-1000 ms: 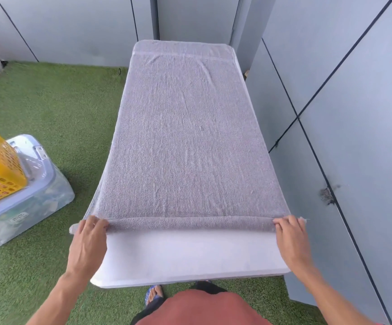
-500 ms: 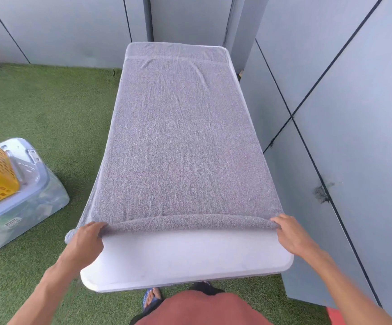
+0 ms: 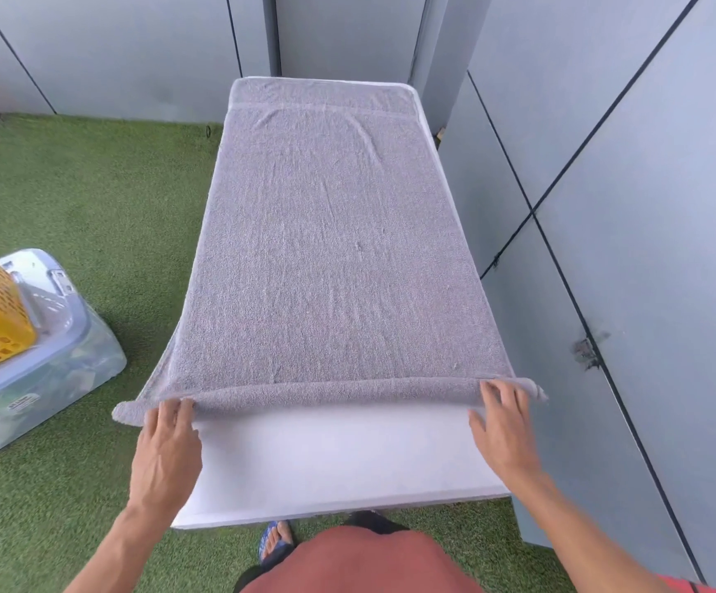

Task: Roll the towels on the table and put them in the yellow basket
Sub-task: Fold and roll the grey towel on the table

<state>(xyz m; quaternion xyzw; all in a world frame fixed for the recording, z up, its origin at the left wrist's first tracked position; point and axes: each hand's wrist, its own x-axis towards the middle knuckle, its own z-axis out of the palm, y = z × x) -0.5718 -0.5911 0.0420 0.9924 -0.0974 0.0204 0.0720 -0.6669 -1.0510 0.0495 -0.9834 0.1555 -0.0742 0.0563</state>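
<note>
Both hands, left hand [image 3: 165, 447] and right hand [image 3: 505, 425], lie with straight, released fingers pressing the grey towel [image 3: 326, 258]'s rolled edge against the desk [image 3: 330, 464].

A white tabletop [image 3: 330, 460] carries a grey towel [image 3: 326, 250] spread flat beyond the hands. The towel's near edge is rolled into a thin tube that runs from the left hand [image 3: 167, 447] to the right hand [image 3: 503, 425]; bare tabletop lies between them.

Both hands — left hand [image 3: 167, 447], right hand [image 3: 503, 425] — press towel [image 3: 330, 258] roll.
</note>
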